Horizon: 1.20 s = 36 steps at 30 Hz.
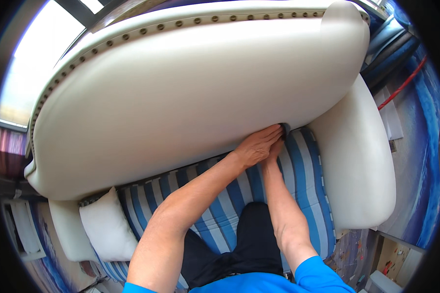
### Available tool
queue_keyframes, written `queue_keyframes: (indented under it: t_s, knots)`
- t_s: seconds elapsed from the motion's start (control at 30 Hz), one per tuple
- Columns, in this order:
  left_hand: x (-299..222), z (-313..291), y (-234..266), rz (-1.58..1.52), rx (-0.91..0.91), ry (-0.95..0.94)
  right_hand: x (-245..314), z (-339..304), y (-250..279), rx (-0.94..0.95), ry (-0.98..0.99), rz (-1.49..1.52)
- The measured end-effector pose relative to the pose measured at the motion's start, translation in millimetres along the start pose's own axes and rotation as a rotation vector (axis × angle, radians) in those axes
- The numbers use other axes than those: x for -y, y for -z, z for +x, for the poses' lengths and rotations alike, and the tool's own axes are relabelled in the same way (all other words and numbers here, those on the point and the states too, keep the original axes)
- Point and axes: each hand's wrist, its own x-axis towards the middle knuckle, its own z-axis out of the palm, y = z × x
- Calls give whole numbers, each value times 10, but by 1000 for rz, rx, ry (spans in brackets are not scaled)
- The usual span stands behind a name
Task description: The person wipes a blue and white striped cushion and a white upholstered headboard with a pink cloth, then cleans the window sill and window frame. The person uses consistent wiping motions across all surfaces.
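I see a cream sofa (190, 97) filling most of my view, brass-coloured studs following the top edge of its backrest. A blue-and-white striped seat pad (225, 195) covers the seat. My wearer's left arm reaches diagonally toward the seat's back edge, elbow bent; the right arm comes up straighter beside it. Off the sofa's front right corner I make out a pale open recess (395, 250) holding small red things, too small to identify. A white cushion (107, 225) lies at the seat's left end. The left hand (256, 146) has its fingers stretched and close together, overlapping the mostly hidden right hand (275, 150). Their fingertips meet a dark grey object (285, 131) against the backrest's lower edge, near the seat's back right corner; I cannot tell whether either hand grips it.
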Motion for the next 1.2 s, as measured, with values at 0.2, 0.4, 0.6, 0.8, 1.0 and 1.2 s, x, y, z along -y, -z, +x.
queue_keyframes:
  t_s: [0.2,0.4,0.6,0.8,1.0,1.2]
  knots:
    - [-5,-1042,-134,-69,-67,125,-6,-852,-880,67,-314,697]
    - [303,-1907,364,-105,-93,218,838,-1288,-1650,-44,-722,601]
    - [484,-1835,631,-159,-248,357,1253,-1106,-1628,-305,-26,-9]
    - [655,-1050,779,-235,-434,422,1701,-523,-980,-377,514,-653]
    - [1050,-566,981,-253,-582,487,2390,-50,-907,-376,909,-974]
    - [1247,-1202,963,-270,-607,673,2778,-88,-1518,0,1159,-998]
